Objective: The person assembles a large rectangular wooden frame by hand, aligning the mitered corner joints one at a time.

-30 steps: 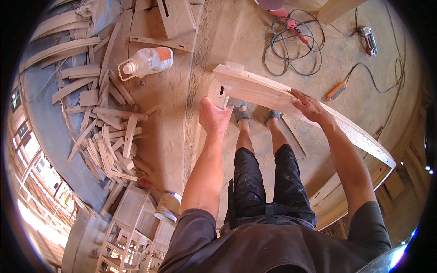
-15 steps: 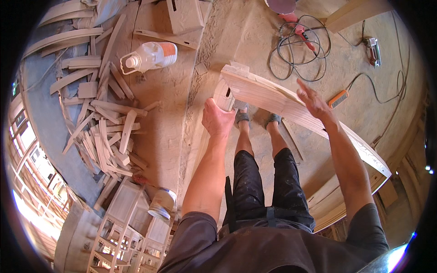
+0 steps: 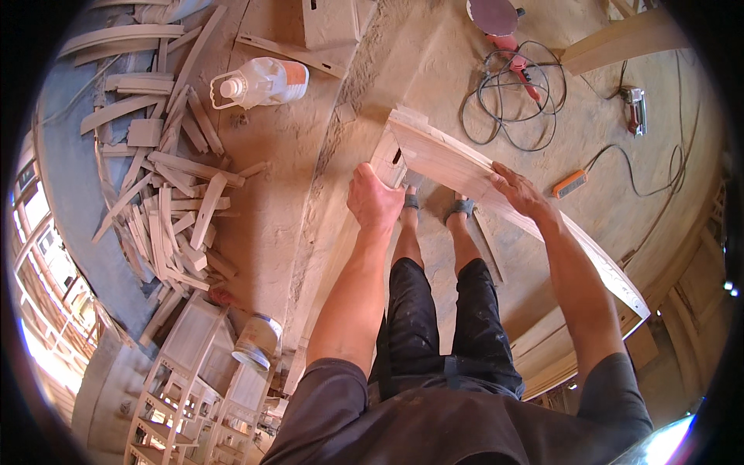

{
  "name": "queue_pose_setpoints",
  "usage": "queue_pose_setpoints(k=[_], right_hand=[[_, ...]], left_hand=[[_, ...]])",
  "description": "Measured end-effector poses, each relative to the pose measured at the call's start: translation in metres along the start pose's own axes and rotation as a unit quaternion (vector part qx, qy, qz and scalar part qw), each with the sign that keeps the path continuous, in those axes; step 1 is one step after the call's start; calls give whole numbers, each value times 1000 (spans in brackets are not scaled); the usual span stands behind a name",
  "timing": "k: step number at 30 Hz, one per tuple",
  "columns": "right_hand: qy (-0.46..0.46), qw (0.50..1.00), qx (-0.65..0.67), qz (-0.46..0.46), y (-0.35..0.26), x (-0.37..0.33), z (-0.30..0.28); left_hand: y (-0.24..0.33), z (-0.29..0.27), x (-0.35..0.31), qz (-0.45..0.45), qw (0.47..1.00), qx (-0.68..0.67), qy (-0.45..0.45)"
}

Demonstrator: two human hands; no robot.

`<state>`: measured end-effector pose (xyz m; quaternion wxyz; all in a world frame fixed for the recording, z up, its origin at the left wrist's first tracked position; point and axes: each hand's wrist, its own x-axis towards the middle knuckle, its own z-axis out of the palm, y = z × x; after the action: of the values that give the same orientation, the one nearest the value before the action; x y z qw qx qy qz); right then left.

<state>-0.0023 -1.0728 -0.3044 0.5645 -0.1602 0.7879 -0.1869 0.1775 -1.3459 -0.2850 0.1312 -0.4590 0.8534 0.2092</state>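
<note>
A long, pale wooden workpiece (image 3: 453,165) slants from in front of me down to my right, with a curved edge. At its near-left end a short block (image 3: 391,159) with a dark slot joins it at an angle. My left hand (image 3: 375,199) is closed around this short end block, thumb toward the inner side. My right hand (image 3: 521,191) lies on the upper edge of the long workpiece, fingers bent over it and touching the wood; its thumb is hard to make out. Below the workpiece my sandalled feet show on the dusty floor.
Scrap wood (image 3: 182,201) is heaped at left, near a plastic jug (image 3: 267,81). A bucket (image 3: 257,339) and wooden shelving frames (image 3: 186,349) stand lower left. A red disc sander (image 3: 511,58) with coiled cable, an orange power strip (image 3: 570,184) and a metal tool (image 3: 635,108) lie far right.
My right hand has come down from the air above the workpiece onto its edge, a little to the left. My left hand keeps its hold on the end block. The view has shifted slightly.
</note>
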Motion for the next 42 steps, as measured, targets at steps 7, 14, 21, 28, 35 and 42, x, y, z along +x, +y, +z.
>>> queue_pose_setpoints(k=[7, 14, 21, 28, 35, 42], right_hand=[[75, 996, 54, 15, 45, 11, 0], [21, 999, -38, 3, -4, 4, 2], [39, 999, -13, -5, -7, -1, 6], [61, 998, -2, 1, -1, 3, 10], [146, 974, -146, -97, -36, -17, 34], [122, 976, -160, -78, -42, -18, 30]], left_hand=[[16, -5, -3, -8, 999, -17, -31], [-3, 2, 0, -9, 1000, -18, -6], [-9, 6, -1, 10, 999, -36, 16], [-11, 9, -2, 7, 999, -34, 35], [-13, 7, 0, -2, 1000, -29, 8], [-10, 3, 4, -15, 999, -17, -22]])
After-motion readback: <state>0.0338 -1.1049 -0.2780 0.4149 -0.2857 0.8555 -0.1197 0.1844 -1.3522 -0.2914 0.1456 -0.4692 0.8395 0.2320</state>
